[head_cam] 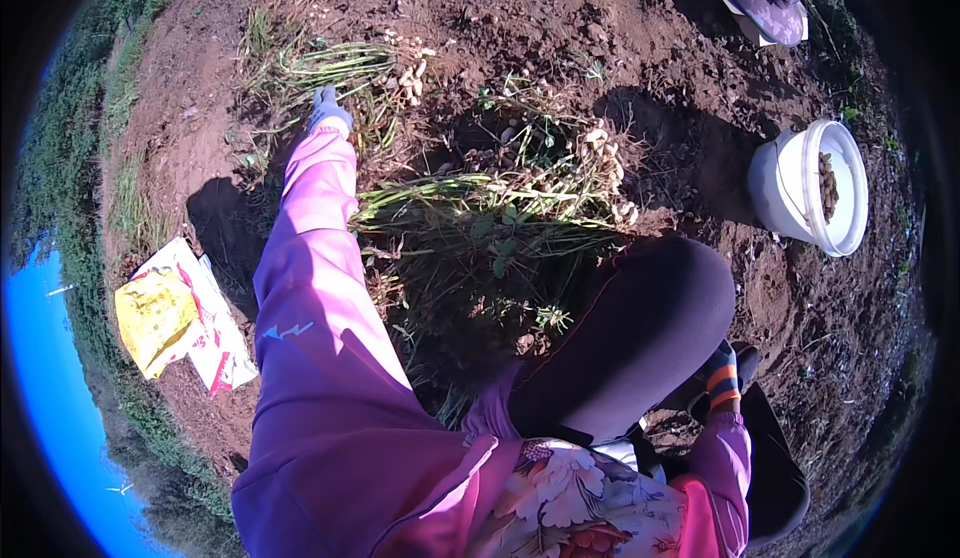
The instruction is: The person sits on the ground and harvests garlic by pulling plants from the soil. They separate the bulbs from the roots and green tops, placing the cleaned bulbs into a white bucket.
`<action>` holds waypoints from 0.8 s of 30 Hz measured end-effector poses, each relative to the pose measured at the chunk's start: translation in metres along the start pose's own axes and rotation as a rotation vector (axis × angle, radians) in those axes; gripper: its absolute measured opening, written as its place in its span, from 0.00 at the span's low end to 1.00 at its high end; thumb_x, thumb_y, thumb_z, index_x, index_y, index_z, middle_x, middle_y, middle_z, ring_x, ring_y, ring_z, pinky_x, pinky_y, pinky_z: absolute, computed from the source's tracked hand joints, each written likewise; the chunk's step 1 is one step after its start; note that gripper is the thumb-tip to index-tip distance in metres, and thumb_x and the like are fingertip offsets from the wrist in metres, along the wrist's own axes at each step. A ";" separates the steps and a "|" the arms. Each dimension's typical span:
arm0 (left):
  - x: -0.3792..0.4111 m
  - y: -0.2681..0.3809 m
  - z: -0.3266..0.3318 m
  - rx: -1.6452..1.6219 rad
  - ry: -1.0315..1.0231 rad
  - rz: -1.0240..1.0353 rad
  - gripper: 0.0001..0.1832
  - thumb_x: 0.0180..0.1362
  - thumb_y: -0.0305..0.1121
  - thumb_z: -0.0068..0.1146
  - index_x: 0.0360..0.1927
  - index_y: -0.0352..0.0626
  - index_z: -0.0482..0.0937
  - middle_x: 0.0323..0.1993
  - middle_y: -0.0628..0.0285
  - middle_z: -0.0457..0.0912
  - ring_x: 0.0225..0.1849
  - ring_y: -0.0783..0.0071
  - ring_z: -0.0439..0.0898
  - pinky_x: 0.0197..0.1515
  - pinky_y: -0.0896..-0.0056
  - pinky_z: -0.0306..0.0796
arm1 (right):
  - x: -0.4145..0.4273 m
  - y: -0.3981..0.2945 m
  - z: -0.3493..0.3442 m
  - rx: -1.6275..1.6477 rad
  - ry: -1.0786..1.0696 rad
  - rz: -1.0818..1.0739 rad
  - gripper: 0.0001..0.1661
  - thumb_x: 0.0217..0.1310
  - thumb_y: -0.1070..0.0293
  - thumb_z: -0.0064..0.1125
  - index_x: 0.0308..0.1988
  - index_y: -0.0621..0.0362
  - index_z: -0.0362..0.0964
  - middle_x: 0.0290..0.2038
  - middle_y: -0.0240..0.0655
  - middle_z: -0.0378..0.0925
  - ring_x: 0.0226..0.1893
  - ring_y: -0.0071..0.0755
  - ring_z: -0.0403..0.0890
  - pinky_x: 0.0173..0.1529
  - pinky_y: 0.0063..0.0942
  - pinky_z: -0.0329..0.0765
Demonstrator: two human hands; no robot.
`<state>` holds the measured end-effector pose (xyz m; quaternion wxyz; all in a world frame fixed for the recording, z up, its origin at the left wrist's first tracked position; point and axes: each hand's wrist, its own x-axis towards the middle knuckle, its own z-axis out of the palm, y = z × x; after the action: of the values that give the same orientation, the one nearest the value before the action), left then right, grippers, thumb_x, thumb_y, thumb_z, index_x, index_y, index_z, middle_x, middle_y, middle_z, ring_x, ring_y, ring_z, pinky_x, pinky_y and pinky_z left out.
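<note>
My left hand (330, 111), in a grey glove, reaches out to a bundle of pulled peanut plants (341, 64); its fingertips are at the green stems, and whether they grip any is unclear. Pale peanut pods (412, 81) hang at the root end of that bundle. A second heap of peanut plants (487, 194) lies nearer to me, with pods (604, 156) at its right end. My right hand (721, 378), in a dark glove with an orange-striped cuff, is down beside my bent knee; its fingers are mostly hidden.
A white plastic bucket (780, 183) holding some peanuts stands on the soil at the right. A camouflage cap (776, 14) rests on a pale object at the top right. At the left lie a yellow bag (156, 318) and a white-and-red sack (225, 344). Grass and bushes border the ground.
</note>
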<state>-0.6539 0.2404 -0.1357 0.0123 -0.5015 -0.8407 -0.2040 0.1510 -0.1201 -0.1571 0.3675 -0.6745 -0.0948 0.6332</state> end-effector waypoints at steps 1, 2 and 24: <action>0.004 -0.002 0.012 0.048 0.019 0.075 0.22 0.51 0.34 0.47 0.52 0.50 0.65 0.46 0.57 0.69 0.37 0.64 0.70 0.37 0.69 0.65 | 0.008 0.018 -0.016 -0.064 -0.024 -0.059 0.10 0.55 0.67 0.52 0.37 0.59 0.70 0.26 0.28 0.72 0.22 0.24 0.72 0.27 0.23 0.72; 0.003 0.005 0.030 0.161 -0.030 0.134 0.22 0.54 0.37 0.46 0.53 0.50 0.64 0.47 0.58 0.68 0.37 0.64 0.70 0.36 0.68 0.66 | 0.013 0.039 -0.037 -0.129 -0.027 -0.119 0.10 0.55 0.68 0.51 0.38 0.61 0.70 0.28 0.29 0.73 0.24 0.24 0.73 0.30 0.22 0.72; -0.010 0.226 -0.157 -0.172 -0.235 0.042 0.17 0.48 0.43 0.52 0.39 0.45 0.78 0.36 0.58 0.79 0.38 0.67 0.76 0.45 0.70 0.66 | 0.010 0.013 0.023 -0.217 -0.046 -0.054 0.09 0.51 0.66 0.52 0.33 0.58 0.71 0.21 0.25 0.68 0.18 0.20 0.67 0.21 0.20 0.65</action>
<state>-0.4866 0.2700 0.0807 -0.1250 -0.5387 -0.8050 -0.2148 0.1275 -0.1150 -0.1710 0.3067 -0.6930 -0.1892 0.6243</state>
